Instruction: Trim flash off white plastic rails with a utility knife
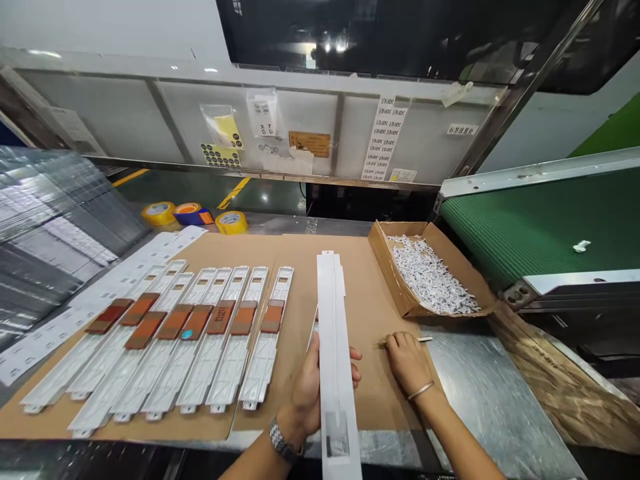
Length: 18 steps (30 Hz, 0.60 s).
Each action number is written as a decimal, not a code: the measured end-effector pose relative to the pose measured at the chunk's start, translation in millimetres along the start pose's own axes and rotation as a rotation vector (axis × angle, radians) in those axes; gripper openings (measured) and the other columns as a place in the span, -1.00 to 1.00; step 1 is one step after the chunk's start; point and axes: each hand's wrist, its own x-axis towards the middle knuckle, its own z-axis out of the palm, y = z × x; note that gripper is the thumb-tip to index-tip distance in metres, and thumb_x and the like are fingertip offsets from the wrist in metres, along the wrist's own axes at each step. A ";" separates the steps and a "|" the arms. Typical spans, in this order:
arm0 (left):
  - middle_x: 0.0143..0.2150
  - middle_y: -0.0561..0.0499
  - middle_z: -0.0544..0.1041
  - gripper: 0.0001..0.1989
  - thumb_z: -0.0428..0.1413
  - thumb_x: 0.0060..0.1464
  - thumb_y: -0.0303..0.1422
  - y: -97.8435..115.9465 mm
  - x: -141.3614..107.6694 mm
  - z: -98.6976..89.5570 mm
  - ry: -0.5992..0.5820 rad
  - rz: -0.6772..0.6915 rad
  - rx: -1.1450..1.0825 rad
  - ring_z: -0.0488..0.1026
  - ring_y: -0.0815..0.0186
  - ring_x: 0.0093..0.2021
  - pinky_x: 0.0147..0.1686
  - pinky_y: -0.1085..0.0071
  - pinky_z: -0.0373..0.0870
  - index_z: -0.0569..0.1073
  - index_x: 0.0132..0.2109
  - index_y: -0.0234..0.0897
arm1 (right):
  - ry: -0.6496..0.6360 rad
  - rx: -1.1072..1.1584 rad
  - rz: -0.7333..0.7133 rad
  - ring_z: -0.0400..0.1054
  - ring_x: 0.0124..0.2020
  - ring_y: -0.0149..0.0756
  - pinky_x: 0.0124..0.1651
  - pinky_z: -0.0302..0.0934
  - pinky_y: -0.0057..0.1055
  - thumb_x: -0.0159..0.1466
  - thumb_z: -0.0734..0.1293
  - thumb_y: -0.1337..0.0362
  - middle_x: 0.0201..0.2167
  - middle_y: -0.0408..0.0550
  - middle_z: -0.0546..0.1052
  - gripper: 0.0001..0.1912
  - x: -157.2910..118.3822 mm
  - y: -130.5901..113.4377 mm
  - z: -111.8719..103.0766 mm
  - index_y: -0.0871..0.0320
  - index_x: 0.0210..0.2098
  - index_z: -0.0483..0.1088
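My left hand is closed round a long white plastic strip, which stands lengthwise before me with a small window near its lower end. On the cardboard to its right, my right hand has its fingers closed on a thin pale tool, whose ends stick out on both sides. Several white slotted strips lie side by side at the left, with reddish-brown blocks across their middles. Part of another light piece shows behind the held strip, too hidden to name.
A cardboard box of small white pieces sits at the back right, beside a green conveyor with one white piece. Tape rolls stand at the back left. Label sheets and stacked wrapped panels are at far left.
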 end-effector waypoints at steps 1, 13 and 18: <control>-0.49 -0.14 0.49 -0.28 -0.22 0.10 0.13 1.1 0.0 -0.5 0.004 -0.003 -0.014 0.38 0.35 -0.50 -0.45 0.48 0.25 0.49 -0.23 -0.49 | 0.023 0.020 0.007 0.30 -0.18 -0.05 -0.06 0.14 -0.13 0.24 0.08 0.46 -0.32 0.13 0.44 -0.72 -3.2 0.7 -2.7 0.18 -0.31 0.41; -0.49 0.00 0.42 -0.41 -0.20 0.14 0.07 24.2 6.4 -11.1 0.081 0.102 -0.285 0.36 0.42 -0.55 -0.58 0.52 0.32 0.47 -0.22 -0.33 | 0.099 0.639 0.064 0.35 -0.07 -0.29 -0.11 0.29 -0.45 0.35 0.12 0.23 -0.09 0.03 0.41 -0.63 -107.7 -62.8 -58.2 0.09 0.14 0.17; -0.52 0.14 0.32 -0.60 -0.17 0.22 -0.10 28.3 13.1 -15.7 0.030 0.224 -0.442 0.27 0.57 -0.61 -0.61 0.66 0.26 0.41 -0.05 -0.22 | -0.095 0.935 -0.102 0.38 -0.22 -0.39 -0.16 0.28 -0.51 0.37 0.07 0.32 -0.26 -0.10 0.45 -0.60 -127.4 -96.6 -83.6 -0.04 0.17 0.14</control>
